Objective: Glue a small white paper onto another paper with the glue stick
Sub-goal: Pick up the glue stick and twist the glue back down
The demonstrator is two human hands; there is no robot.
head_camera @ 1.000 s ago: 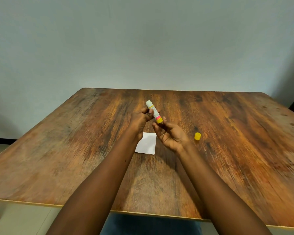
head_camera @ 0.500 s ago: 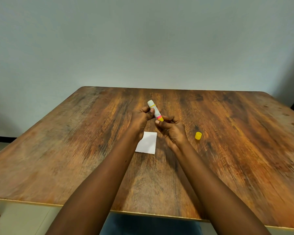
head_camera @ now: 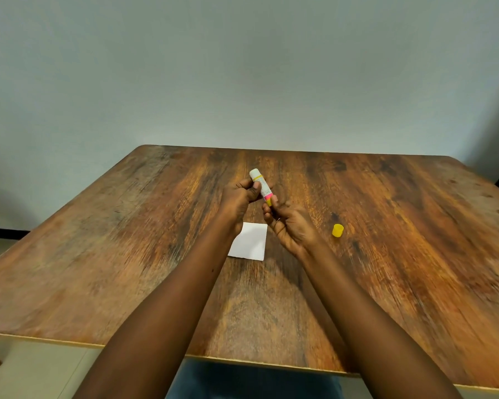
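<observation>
The white glue stick (head_camera: pixel 260 185) with a pink and yellow base is held tilted above the wooden table (head_camera: pixel 386 226), uncapped. My left hand (head_camera: pixel 238 200) grips its body from the left. My right hand (head_camera: pixel 290 226) pinches the yellow base end between fingertips, palm turned up. A small white paper (head_camera: pixel 252 240) lies flat on the table just below and between both hands, its left edge hidden by my left wrist. The yellow cap (head_camera: pixel 337 230) stands on the table to the right of my right hand.
A plain wall rises behind the table's far edge. The near table edge runs across the bottom, with my lap below it. A dark object shows at the far right past the table corner.
My right hand has turned at the base of the glue stick, its fingers opening from curled to palm-up. The stick stays in about the same place. Paper and cap have not moved.
</observation>
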